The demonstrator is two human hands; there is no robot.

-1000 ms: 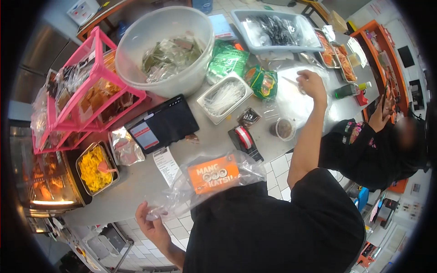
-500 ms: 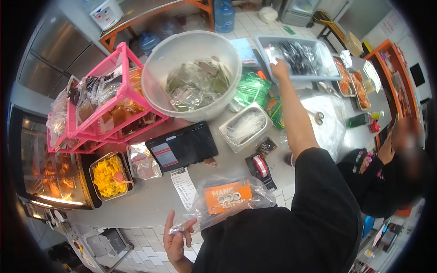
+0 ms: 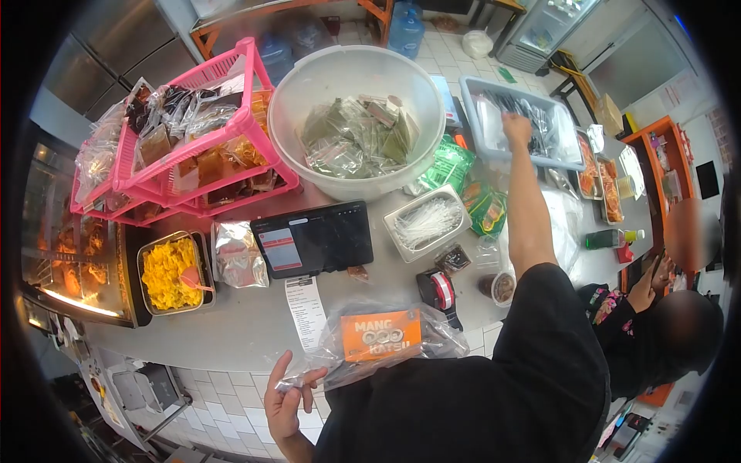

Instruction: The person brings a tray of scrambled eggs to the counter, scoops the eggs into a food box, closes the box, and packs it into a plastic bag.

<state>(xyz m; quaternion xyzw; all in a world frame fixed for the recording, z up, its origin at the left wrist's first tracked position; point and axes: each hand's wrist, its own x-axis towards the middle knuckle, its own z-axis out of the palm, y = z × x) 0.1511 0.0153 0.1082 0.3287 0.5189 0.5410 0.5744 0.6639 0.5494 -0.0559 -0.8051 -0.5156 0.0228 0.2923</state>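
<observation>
My left hand (image 3: 284, 401) pinches the gathered edge of a clear plastic bag (image 3: 332, 351) at the table's front edge, with its index finger sticking up. Inside the bag lies an orange box (image 3: 382, 335) printed "MANG KATSU". My right arm is stretched far forward. My right hand (image 3: 515, 131) is in a pale blue bin (image 3: 532, 160), closed among wrapped black plastic cutlery (image 3: 540, 127) and white pieces. What its fingers grip is hidden. Left of the bag, a printed receipt (image 3: 306, 312) lies flat.
A tablet (image 3: 312, 239), a tape dispenser (image 3: 440, 293) and a tray of white sticks (image 3: 421, 224) stand behind the bag. Farther back are a large translucent tub (image 3: 282, 100) of packets and pink baskets (image 3: 208, 147). Another person (image 3: 656, 324) stands at the right.
The camera view has shifted slightly. My right hand has moved from the bin's left edge toward its middle, over the cutlery. My left hand keeps its pinch on the plastic bag.
</observation>
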